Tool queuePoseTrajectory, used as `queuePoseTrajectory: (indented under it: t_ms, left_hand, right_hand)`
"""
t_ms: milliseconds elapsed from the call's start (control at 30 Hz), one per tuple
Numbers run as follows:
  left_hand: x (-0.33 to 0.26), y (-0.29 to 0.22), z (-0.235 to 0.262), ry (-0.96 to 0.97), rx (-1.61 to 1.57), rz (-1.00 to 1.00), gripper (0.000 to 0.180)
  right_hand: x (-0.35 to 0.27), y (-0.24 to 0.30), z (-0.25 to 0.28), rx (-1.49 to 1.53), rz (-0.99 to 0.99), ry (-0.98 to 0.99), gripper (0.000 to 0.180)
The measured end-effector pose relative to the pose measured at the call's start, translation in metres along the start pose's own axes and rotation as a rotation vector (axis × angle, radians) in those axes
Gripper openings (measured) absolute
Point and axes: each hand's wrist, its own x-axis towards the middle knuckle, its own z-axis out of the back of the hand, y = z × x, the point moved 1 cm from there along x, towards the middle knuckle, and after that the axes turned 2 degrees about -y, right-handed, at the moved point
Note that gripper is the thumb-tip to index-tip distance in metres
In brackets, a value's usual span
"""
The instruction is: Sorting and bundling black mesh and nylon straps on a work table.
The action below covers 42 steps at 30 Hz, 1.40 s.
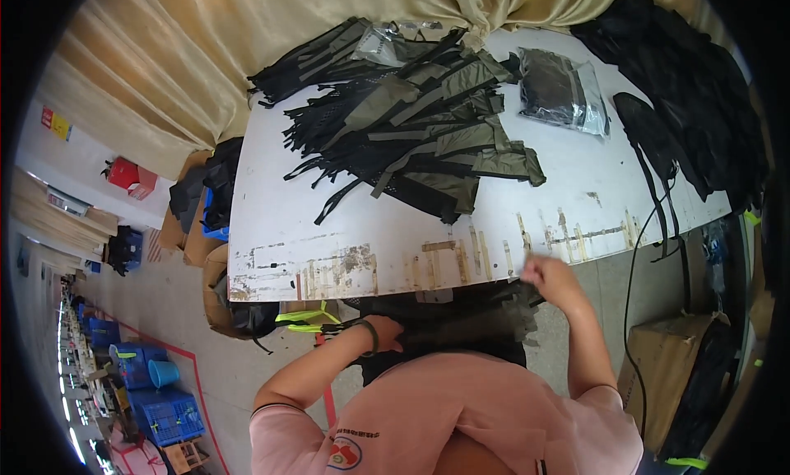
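Observation:
Below the table's near edge, dark green and black fabric pieces (469, 327) lie across my lap. My left hand (385, 333), with a band on the wrist, grips the left part of them; its fingertips are partly hidden. At the table edge, my right hand (553, 279) is raised near the right end of these pieces, its fingers curled together and slightly blurred. Whatever it may hold does not show. Farther back on the white table (288, 216) lies a spread heap of olive and black fabric pieces (428, 121) with mesh and straps.
A clear plastic bag with folded dark fabric (562, 92) lies at the back right, beside a black fabric pile (675, 88). A black cable (638, 298) hangs on the right above a cardboard box (671, 376). Blue crates (164, 413) stand on the floor at left.

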Motion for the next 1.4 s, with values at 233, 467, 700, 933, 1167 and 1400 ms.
queuePoseTrajectory:
  t_ms: [233,467,700,933,1167,1400]
  left_hand:
    - [0.005,-0.036,0.027,-0.054,0.277,0.123,0.053]
    - [-0.001,-0.025,0.043,-0.483,-0.112,-0.026,0.032]
    - [-0.033,-0.057,0.104,-1.301,-0.239,-0.417,0.045]
    - [0.001,-0.078,0.118,-1.004,-0.108,-0.694,0.015]
    - [0.027,-0.1,0.118,-1.159,-0.255,-0.398,0.02]
    - [0.033,-0.092,0.117,-1.133,-0.435,-0.416,0.026]
  right_hand:
    - [0.124,0.049,-0.034,0.028,-0.185,-0.088,0.057]
    - [0.149,0.028,-0.066,0.762,-0.043,-0.111,0.023]
    - [0.026,0.133,-0.012,0.345,0.514,-0.071,0.013]
    - [0.002,0.112,0.001,0.421,0.343,-0.044,0.014]
    - [-0.001,0.116,-0.029,0.123,0.576,-0.505,0.036]
    - [0.014,0.098,-0.031,0.162,0.467,-0.446,0.036]
